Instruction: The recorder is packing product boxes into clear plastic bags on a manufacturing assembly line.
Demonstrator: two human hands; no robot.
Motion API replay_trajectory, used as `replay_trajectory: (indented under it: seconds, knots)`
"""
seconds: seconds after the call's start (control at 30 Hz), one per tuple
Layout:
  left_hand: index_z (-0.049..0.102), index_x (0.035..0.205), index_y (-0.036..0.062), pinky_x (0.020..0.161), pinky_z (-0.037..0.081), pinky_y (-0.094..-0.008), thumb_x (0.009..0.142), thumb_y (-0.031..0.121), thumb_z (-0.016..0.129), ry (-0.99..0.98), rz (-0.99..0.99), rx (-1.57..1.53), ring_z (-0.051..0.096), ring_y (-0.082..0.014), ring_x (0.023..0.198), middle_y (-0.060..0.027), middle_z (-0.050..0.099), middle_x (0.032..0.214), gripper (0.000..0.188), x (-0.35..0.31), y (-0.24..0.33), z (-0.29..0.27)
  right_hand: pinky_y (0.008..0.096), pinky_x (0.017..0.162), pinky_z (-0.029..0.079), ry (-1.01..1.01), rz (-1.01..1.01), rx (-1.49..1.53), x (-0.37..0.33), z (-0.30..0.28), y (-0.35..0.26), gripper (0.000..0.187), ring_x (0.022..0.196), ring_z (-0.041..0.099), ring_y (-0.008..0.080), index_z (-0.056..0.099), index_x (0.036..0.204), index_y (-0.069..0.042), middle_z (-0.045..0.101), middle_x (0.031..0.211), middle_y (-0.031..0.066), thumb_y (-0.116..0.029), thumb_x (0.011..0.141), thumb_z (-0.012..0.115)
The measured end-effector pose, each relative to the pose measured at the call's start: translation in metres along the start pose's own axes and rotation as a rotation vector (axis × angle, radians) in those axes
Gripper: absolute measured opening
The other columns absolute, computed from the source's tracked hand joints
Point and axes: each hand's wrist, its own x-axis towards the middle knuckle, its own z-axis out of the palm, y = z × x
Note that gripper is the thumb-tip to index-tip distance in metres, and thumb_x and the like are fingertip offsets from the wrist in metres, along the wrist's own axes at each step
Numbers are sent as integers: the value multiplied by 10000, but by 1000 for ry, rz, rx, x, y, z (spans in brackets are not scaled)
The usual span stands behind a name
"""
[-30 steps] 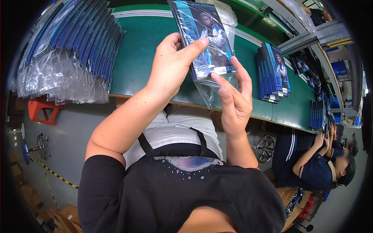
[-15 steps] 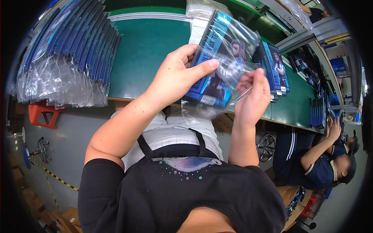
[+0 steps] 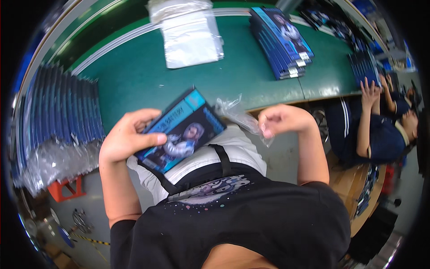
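At the green bench (image 3: pixel 134 76), worker's left hand (image 3: pixel 127 139) grips a dark blue box (image 3: pixel 186 130), thumb across its face, held tilted over the lap nr the bench's front edge. Right hand (image 3: pixel 289 121) pinches a crumpled clear bag (image 3: pixel 237 114), box & bag apart. Step in hand is prob. unbagging; next move, I'd say, calls for a firm left grip w/ the right fingers freed of plastic. Bagged boxes (image 3: pixel 62 107) line up at left; a stack of boxes (image 3: pixel 282 40) sits to the right.
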Motion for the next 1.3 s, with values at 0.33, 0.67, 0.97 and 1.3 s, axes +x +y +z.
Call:
replay_trajectory:
  seconds: [0.33, 0.67, 0.97, 1.3]
  knots:
    - [527, 1189, -69, 856, 492, -288, 758, 62, 733, -69, 29, -214, 627, -155, 950, -108, 644, 1073, 496, 20, -34, -26, 388, 505, 505, 1286, 305, 481, -37, -147, 304, 29, 567, 547, 252, 598, 831, -33, 536, 641, 93, -52, 815, 584]
    - [478, 1229, -100, 908, 480, -323, 768, 122, 710, 95, 116, -395, 633, -208, 986, -162, 627, 1119, 562, 39, -52, -27, 387, 869, 432, 1380, -1016, 1694, 2, -234, 312, 374, 1003, 545, 238, 508, 1233, -27, 560, 1163, 88, -67, 865, 556]
    - [455, 1261, -99, 923, 471, -320, 785, 125, 692, 124, 101, -343, 627, -209, 1006, -164, 622, 1137, 577, 40, -47, -23, 462, 983, 378, 1559, -29, 736, 42, -150, 330, 572, 1167, 503, 245, 386, 1416, -195, 432, 1411, 33, -336, 891, 565]
    - [440, 1277, -75, 932, 464, -326, 842, 126, 645, 198, 130, -388, 606, -206, 1044, -154, 596, 1172, 522, 28, -50, -17, 443, 976, 389, 916, -702, 1420, 70, -200, 338, 509, 1199, 487, 224, 405, 1377, -236, 427, 1378, 72, -446, 917, 464]
